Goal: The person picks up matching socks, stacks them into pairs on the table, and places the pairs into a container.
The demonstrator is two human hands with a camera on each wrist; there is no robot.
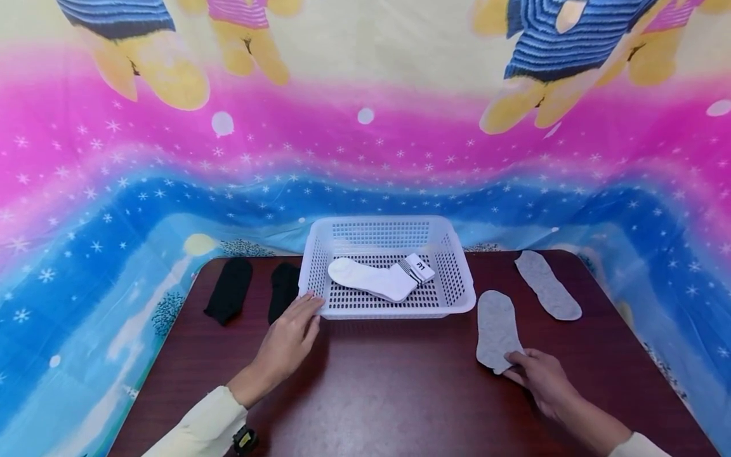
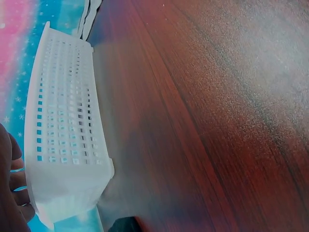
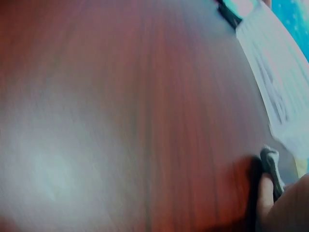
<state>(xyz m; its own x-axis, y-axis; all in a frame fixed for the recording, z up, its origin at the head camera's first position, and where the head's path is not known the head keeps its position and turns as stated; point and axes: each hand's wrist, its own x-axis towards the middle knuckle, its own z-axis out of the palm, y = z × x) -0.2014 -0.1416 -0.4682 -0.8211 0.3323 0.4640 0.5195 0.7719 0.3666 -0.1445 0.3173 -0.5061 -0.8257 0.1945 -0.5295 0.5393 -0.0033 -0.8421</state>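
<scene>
My right hand (image 1: 545, 381) pinches the cuff end of a light grey ankle sock (image 1: 497, 327), thumb on top and fingers underneath. In the right wrist view the edge of this sock (image 3: 273, 166) shows between thumb and fingers. The fingers of my left hand (image 1: 288, 336) rest at the front left corner of a white plastic basket (image 1: 388, 311), its thumb apart from the rim. Inside the basket lies a white sock (image 1: 365, 279) with black stripes at its cuff. The left wrist view has the basket's perforated side (image 2: 67, 111) beside the fingers.
A second grey sock (image 1: 548, 285) lies flat at the table's back right. On the left are two black socks (image 1: 230, 291), one of them (image 1: 282, 289) partly behind the basket's edge. The dark wooden table (image 1: 388, 393) backs onto a patterned cloth (image 1: 365, 146).
</scene>
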